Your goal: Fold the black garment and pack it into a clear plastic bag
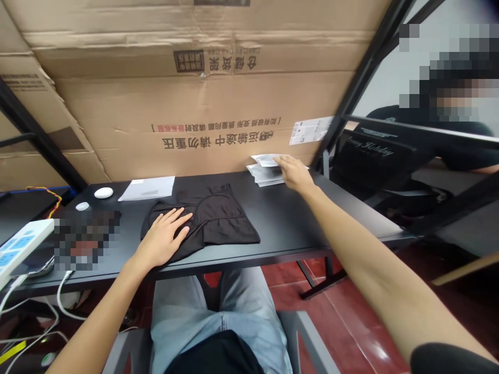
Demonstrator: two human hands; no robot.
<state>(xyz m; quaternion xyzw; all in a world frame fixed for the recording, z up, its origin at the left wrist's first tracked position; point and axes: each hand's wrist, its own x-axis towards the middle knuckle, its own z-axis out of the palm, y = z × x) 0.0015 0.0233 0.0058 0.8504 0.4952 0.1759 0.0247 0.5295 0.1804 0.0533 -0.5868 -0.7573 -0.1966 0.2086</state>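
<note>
The left hand [163,239] is pressing spread fingers onto a limp folded black fabric garment [222,218], best taken at its edge, while the right hand [295,174] is extending straight fingers onto light, slippery clear plastic packets [263,174].

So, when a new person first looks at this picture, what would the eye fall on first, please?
First comes the large printed cardboard carton standing behind the black desk. On the desk, the left hand rests on a folded black garment, while the right hand touches a stack of flat packets at the far edge.
</note>
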